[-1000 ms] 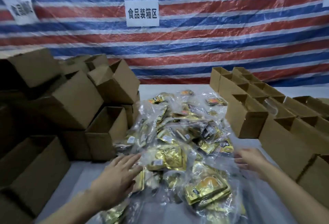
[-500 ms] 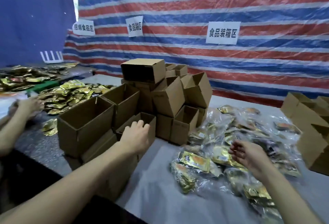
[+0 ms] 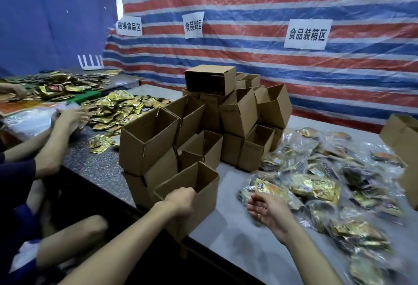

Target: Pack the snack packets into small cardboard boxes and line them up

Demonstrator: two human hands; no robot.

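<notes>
My left hand (image 3: pixel 179 201) grips the rim of a small open cardboard box (image 3: pixel 203 192) at the near left edge of the white table, its fingers curled over the wall. Behind it rises a heap of empty brown boxes (image 3: pixel 228 115), several lying tilted or on their sides. My right hand (image 3: pixel 268 209) hovers with loosely curled fingers and holds nothing, just in front of a gold snack packet (image 3: pixel 263 187). A spread of gold packets in clear plastic bags (image 3: pixel 328 185) covers the table to the right.
More open boxes (image 3: pixel 404 133) stand at the right edge. On the left, another person's arms (image 3: pixel 56 130) work over loose gold packets (image 3: pixel 117 110) on a dark speckled table (image 3: pixel 90 164). A striped tarp with paper signs (image 3: pixel 307 33) closes off the back.
The view has swung left from the packet pile to the box heap. My left hand reached out, took one box by the rim and drew it to the table's near edge.
</notes>
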